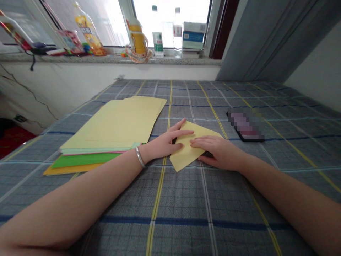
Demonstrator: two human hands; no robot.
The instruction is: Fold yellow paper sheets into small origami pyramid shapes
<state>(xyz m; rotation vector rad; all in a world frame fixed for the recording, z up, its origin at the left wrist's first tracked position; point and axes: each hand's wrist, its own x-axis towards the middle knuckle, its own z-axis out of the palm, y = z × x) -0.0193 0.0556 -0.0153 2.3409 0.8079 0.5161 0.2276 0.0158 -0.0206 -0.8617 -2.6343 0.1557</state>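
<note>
While on folded yellow paper (185, 158) — hands (165, 144) (220, 153)

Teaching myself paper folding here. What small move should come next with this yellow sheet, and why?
Probably crease the folded yellow paper by sliding the right hand along it, since that hand's fingers already lie flat on top, while the left hand steadies the sheet from the other side.

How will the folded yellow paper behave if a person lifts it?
The folded yellow paper looks thin, so it is probably light and floppy. Its folded layers may stiffen it slightly, but it would likely bend easily.
</note>
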